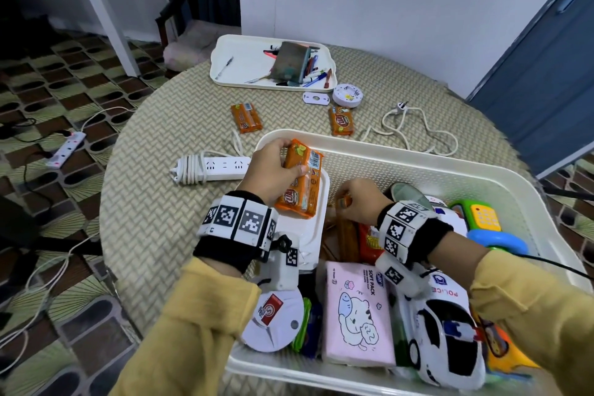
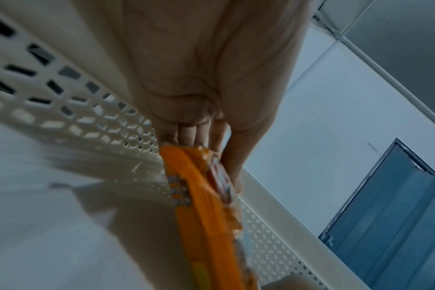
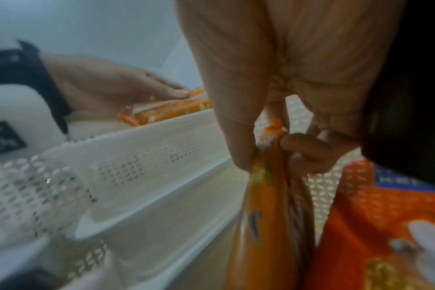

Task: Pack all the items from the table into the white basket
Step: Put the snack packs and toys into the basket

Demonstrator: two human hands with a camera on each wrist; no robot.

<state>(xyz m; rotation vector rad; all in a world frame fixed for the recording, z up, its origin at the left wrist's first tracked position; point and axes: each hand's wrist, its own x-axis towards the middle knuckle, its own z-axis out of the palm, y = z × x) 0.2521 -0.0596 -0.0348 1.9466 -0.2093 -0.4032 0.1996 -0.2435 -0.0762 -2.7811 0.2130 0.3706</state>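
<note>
My left hand (image 1: pixel 276 162) grips an orange biscuit packet (image 1: pixel 305 156) at the far left corner of the white basket (image 1: pixel 401 151). This packet partly overlaps a second orange packet (image 1: pixel 297 198) lying on a white lidded box (image 1: pixel 308 231). The left wrist view shows the fingers and thumb of the left hand (image 2: pixel 206 155) clamped on the packet (image 2: pixel 204 206). My right hand (image 1: pixel 355 199) reaches into the basket's middle. In the right wrist view the right hand (image 3: pixel 266 155) pinches the top of another orange packet (image 3: pixel 261 215) standing upright. Two more orange packets (image 1: pixel 246 117) (image 1: pixel 341 120) lie on the table.
On the table lie a white power strip (image 1: pixel 212 167), a corded plug (image 1: pixel 414 128), a round white device (image 1: pixel 348 95), a small white plate (image 1: pixel 316 98) and a tray (image 1: pixel 244 58) of pens. The basket holds a tissue pack (image 1: pixel 356 309), a toy police car (image 1: pixel 446 331) and a toy phone (image 1: pixel 485 219).
</note>
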